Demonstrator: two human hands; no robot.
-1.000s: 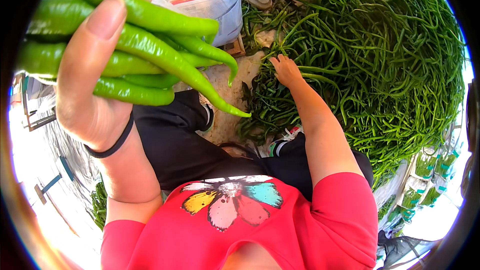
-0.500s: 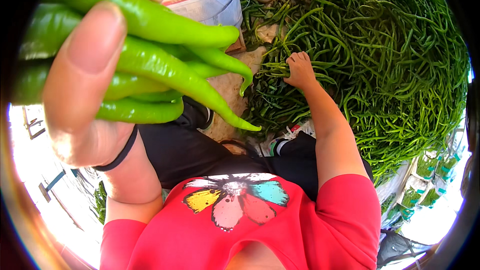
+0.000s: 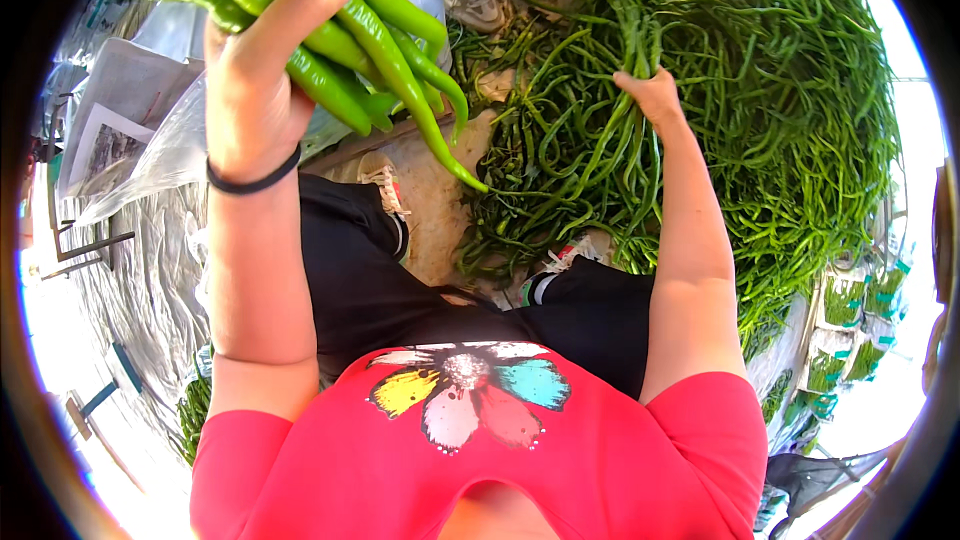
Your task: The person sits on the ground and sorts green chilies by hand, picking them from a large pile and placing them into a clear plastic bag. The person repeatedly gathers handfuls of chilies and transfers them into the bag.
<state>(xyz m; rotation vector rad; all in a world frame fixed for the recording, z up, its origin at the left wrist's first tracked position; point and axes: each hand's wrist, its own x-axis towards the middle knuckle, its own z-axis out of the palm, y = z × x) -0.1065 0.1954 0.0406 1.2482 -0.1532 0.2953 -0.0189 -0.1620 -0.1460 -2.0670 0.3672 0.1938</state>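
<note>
Raised at the upper left, my left hand (image 3: 265, 70) grips a bunch of bright green long peppers (image 3: 405, 80), its thumb over them and several curved tips hanging out to the right. My right hand (image 3: 652, 92) is at a large pile of long, thin green peppers (image 3: 790, 120), its fingers closed round a loose bundle (image 3: 630, 45) that lies along the pile. Part of that hand's fingers is hidden by the peppers.
Plastic sacks and sheeting (image 3: 140, 120) lie at left, near metal bars (image 3: 95, 250). Another person's shoe (image 3: 475, 5) stands behind the pile. My shoes (image 3: 385, 185) are on a pale ground (image 3: 435, 220). Small packed bags of peppers (image 3: 845, 295) are at right.
My left hand has moved away from the camera, up and right, with its peppers. My right hand has moved right and up across the pile and now grasps a bundle of thin peppers.
</note>
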